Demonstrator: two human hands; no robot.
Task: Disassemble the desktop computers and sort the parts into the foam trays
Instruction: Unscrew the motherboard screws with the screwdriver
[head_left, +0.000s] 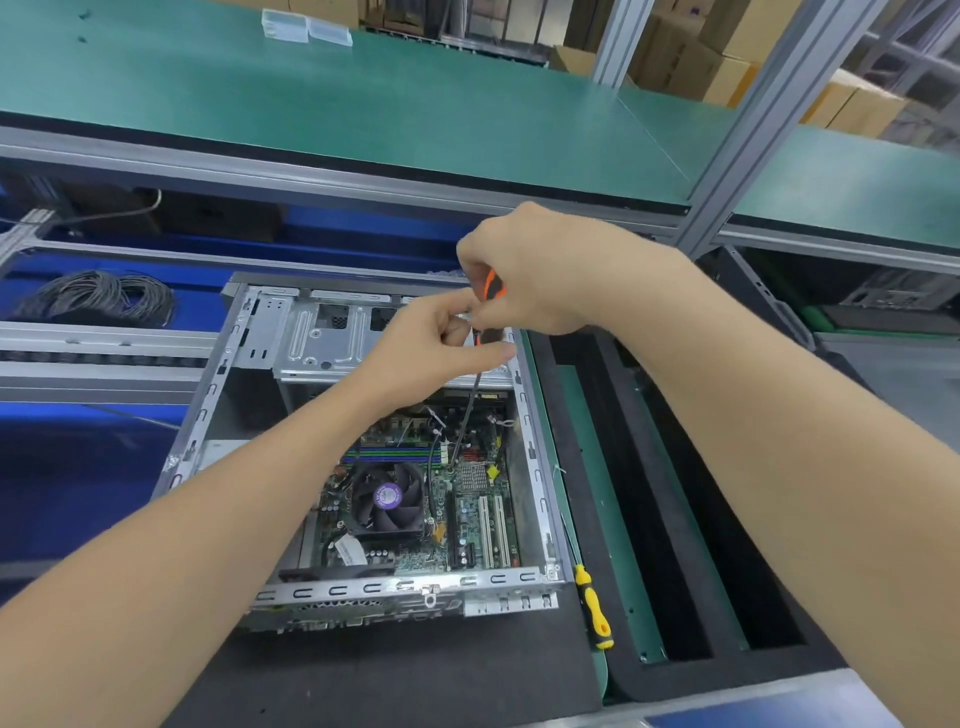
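Black matting carries the open case (208, 410), which lies on its side near the bench's front edge with the board (467, 519) facing up.

The right hand (524, 275) is clamped round the orange-and-black handle of a screwdriver (493, 287). The left hand (441, 338) pinches it where handle meets shaft, seemingly to steady it. The long shaft slants down into the case, and its tip seems to meet the board just above the small heatsink, beside the fan (387, 499).

Risks, as I judge them:
- The tip may slip off the screw head because the shaft enters at a slant, and it could gouge the board or its small parts
- A freed screw could drop among the cables and slots and be hard to find
- Loose wires lie close to the shaft and could snag on it
- The left forearm crosses the case's sharp rim and might scrape on it

A foam tray (727, 670) with long slots lies just right of the case, and a yellow driver (592, 605) rests between them. A cable coil (98, 299) sits well to the left. Above runs a green-topped shelf (363, 104) on aluminium posts, with cardboard boxes (727, 67) stacked beyond
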